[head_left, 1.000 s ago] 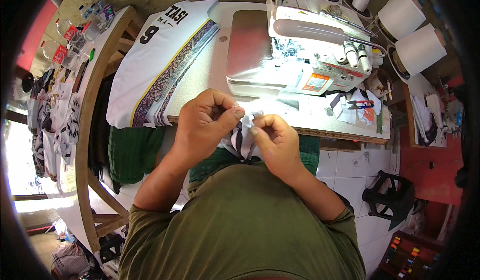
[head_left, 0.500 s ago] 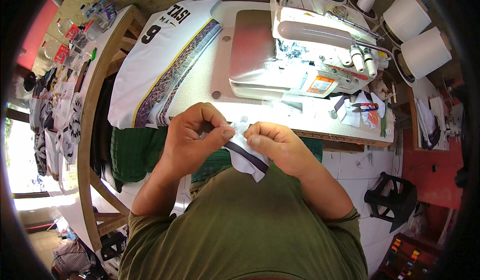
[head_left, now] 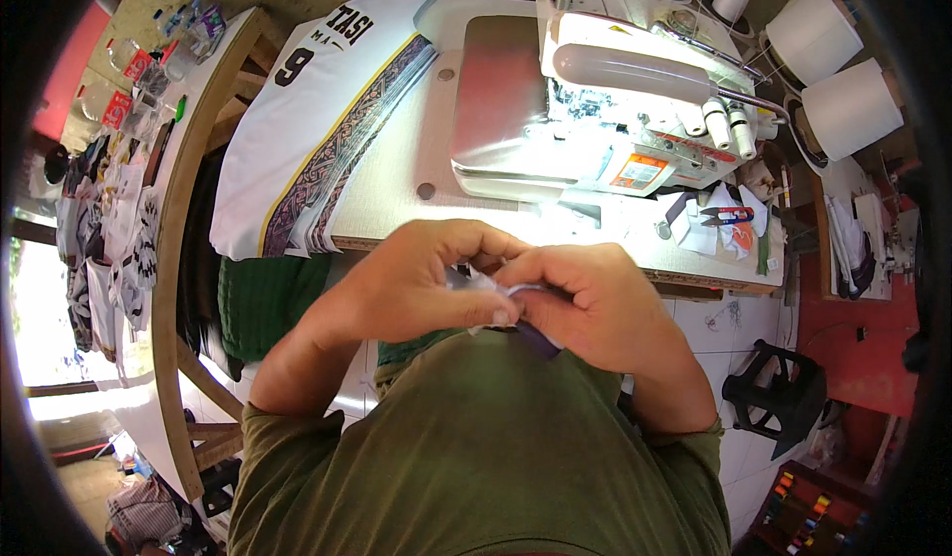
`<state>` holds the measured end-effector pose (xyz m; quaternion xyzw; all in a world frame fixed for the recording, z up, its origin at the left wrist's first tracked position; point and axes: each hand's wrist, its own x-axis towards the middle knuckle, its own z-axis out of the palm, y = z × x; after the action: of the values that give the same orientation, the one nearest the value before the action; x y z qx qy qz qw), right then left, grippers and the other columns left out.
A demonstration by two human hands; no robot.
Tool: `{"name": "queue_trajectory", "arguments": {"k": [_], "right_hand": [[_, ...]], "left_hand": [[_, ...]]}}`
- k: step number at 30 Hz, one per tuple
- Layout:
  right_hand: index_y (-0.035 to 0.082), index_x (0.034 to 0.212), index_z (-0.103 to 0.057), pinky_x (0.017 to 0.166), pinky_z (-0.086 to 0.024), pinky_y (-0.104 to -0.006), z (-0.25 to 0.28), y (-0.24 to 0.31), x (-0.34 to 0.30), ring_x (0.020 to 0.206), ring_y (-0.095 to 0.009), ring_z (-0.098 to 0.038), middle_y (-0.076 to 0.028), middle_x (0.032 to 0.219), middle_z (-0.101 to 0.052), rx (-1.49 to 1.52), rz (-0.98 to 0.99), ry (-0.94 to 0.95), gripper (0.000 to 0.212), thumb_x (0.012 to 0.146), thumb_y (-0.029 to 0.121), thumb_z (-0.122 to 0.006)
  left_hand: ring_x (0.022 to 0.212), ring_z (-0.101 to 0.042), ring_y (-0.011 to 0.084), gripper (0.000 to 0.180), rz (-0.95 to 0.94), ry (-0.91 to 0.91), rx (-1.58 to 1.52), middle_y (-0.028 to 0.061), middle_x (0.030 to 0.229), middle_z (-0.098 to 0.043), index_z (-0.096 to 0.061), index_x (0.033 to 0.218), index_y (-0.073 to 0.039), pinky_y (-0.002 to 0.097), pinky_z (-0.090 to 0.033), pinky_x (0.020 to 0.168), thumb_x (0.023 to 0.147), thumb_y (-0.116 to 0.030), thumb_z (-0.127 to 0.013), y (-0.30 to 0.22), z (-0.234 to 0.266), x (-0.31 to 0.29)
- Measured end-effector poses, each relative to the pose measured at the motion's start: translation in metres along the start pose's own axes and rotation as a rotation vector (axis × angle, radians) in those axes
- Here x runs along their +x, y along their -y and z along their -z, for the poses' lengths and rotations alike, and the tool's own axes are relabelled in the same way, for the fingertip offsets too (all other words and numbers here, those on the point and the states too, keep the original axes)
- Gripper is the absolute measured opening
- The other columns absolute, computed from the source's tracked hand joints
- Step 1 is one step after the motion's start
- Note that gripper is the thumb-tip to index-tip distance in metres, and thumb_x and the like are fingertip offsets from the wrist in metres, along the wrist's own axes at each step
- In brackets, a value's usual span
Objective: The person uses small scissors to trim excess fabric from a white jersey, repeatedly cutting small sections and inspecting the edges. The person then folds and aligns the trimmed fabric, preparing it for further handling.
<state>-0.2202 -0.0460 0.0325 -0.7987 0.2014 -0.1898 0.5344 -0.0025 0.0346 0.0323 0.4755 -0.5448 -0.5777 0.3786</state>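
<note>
Close in front of my body, both hands pinch a small piece of white fabric with a dark purple stripe [head_left: 536, 342]. My left hand [head_left: 421, 280] is closed on its whitish, crumpled end, thumb pointing right. My right hand [head_left: 595, 303] grips the same piece, fingertips meeting those of the left. Most of the fabric is hidden behind the fingers; the striped end hangs below my right hand. Beyond them stands a sewing machine [head_left: 635, 110] with its lamp lit. White jersey pieces [head_left: 327, 120] with a patterned side band lie stacked at the table's left.
Red-and-blue thread snips [head_left: 727, 216] rest on fabric scraps at the table's right. Large white thread cones [head_left: 851, 110] stand behind the machine. On the left is a wooden-framed table [head_left: 183, 219] with bottles and cloth. A dark plastic stool [head_left: 776, 397] stands on the tiled floor at right.
My hands have come together and now overlap at the fingertips. The striped fabric, spread out below them before, is bunched and mostly covered. The view has shifted slightly.
</note>
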Motion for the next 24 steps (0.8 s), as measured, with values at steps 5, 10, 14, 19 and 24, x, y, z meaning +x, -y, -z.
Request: {"name": "queue_trajectory", "arguments": {"k": [5,10,14,19,24], "right_hand": [[-0.002,0.095,-0.073,0.064,-0.052,-0.0326,0.014,-0.013,0.011,0.066,-0.015,-0.065,-0.014,0.078,-0.071,0.052,-0.199,-0.154,0.016,0.09,0.012,-0.075],[-0.001,0.096,-0.073,0.063,-0.05,-0.0247,0.014,-0.037,0.01,0.07,-0.006,-0.061,-0.004,0.079,-0.071,0.288,-0.203,-0.283,0.012,0.095,0.01,-0.071],[-0.001,0.101,-0.07,0.064,-0.05,-0.0223,0.023,-0.042,0.005,0.073,-0.004,-0.06,-0.001,0.085,-0.069,0.526,-0.245,-0.245,0.011,0.096,0.008,-0.069],[-0.002,0.103,-0.067,0.067,-0.049,-0.0215,0.035,-0.039,0.012,0.077,-0.003,-0.059,-0.001,0.089,-0.068,0.652,-0.231,-0.272,0.01,0.096,0.005,-0.067],[-0.002,0.103,-0.066,0.067,-0.048,-0.0205,0.035,-0.04,0.016,0.077,-0.002,-0.057,0.0,0.09,-0.067,0.626,-0.164,-0.382,0.01,0.097,0.005,-0.067]], "left_hand": [[0.08,-0.065,0.0079,0.02,-0.022,-0.04,0.334,0.0068,0.084,-0.074,-0.075,0.093,0.003,0.0255,-0.051,0.07,0.092,-0.016,-0.077,-0.024,0.02,0.034],[0.082,-0.063,0.008,0.018,0.088,0.085,0.186,0.0031,0.09,-0.07,-0.072,0.095,0.0,0.0246,-0.051,0.072,0.087,-0.011,-0.083,-0.033,0.031,0.06],[0.078,-0.061,0.008,0.022,0.04,0.21,0.31,0.0008,0.086,-0.067,-0.071,0.096,-0.001,0.0245,-0.05,0.071,0.083,-0.009,-0.086,-0.039,0.042,0.076],[0.083,-0.059,0.0084,0.023,0.135,0.256,0.24,0.001,0.093,-0.066,-0.071,0.097,-0.001,0.0248,-0.049,0.072,0.081,-0.008,-0.087,-0.041,0.049,0.09],[0.088,-0.065,0.0148,0.039,0.027,0.26,0.216,0.0096,0.097,-0.074,-0.071,0.113,0.002,0.0318,-0.054,0.083,0.084,-0.021,-0.085,-0.041,0.046,0.098]]}}
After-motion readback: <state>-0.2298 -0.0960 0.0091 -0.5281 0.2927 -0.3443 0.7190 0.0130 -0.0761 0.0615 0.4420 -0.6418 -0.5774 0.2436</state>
